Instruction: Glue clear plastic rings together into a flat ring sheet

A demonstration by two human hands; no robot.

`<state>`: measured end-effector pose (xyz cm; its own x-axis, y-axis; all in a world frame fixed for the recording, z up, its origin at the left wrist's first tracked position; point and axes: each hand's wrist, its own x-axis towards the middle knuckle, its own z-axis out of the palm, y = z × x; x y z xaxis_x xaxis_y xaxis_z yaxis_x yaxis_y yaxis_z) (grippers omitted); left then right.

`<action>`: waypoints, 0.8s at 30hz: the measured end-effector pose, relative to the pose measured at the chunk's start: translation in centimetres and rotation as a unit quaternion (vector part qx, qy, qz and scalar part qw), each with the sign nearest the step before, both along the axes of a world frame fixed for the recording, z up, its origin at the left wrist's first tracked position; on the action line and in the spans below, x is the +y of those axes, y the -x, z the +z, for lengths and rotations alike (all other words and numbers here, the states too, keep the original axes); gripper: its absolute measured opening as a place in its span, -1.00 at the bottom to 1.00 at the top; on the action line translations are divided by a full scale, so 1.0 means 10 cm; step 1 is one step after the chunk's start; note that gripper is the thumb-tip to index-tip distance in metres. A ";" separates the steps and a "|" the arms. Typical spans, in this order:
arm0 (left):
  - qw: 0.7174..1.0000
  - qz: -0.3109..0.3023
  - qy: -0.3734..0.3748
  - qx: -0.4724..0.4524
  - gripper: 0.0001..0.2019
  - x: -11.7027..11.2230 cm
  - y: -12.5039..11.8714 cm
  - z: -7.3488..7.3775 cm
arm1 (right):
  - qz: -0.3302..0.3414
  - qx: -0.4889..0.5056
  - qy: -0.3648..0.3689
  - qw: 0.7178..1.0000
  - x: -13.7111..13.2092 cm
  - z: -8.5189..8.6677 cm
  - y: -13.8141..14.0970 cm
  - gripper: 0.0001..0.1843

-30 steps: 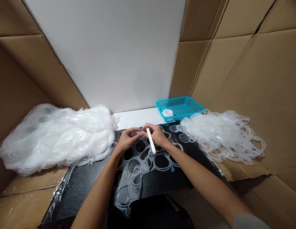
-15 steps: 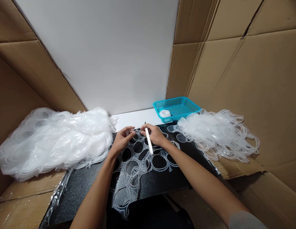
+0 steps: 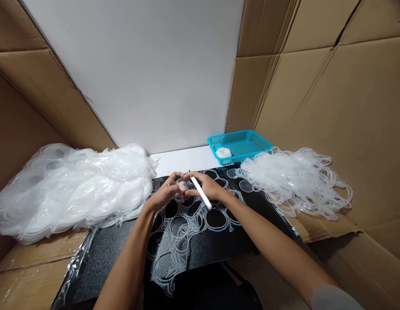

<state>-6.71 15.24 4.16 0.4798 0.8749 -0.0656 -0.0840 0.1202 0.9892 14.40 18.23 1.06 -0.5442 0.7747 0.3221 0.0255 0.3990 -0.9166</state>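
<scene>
A clear, flexible plastic sheet with round cut-outs [image 3: 216, 218] lies over the black table top [image 3: 216, 247]. My left hand [image 3: 166, 193] is closed at the sheet's far part, fingers pinching a bit of the plastic. Close beside it, fingertips nearly meeting, my right hand [image 3: 208, 186] grips a slim white pen-like knife [image 3: 201, 193]. Its handle slants down toward me, while the small dark tip points away and is mostly hidden by the fingers. Crumpled clear plastic shows between the two hands.
At left rises a large heap of clear plastic sheets [image 3: 74, 189]. On the right lies a pile of ring-shaped plastic scraps [image 3: 293, 181]. Behind it stands a turquoise basket [image 3: 260, 148] holding a white round stack [image 3: 223, 153]. Cardboard walls [image 3: 332, 107] and a white panel [image 3: 155, 77] enclose the table.
Both hands have come together, and plastic now bunches between them. The right hand has turned, so the knife's handle slants more to the right.
</scene>
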 end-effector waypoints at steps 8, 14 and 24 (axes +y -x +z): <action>0.988 -0.140 0.055 -0.028 -0.33 -0.06 0.18 0.07 | 0.109 0.087 0.151 0.979 -0.07 -0.04 0.12 -0.19; 0.985 -0.144 0.088 -0.028 -0.30 -0.12 0.17 0.16 | 0.105 0.103 0.185 0.972 -0.09 -0.04 0.16 -0.15; 0.994 -0.066 0.070 -0.056 -0.55 -0.08 0.11 0.14 | 0.074 0.107 0.170 0.977 -0.02 -0.04 0.17 -0.28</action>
<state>-7.82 14.40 5.52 0.6017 0.7894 -0.1218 -0.1670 0.2735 0.9473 12.72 18.02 0.70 -0.6063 0.7750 0.1782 -0.2159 0.0553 -0.9749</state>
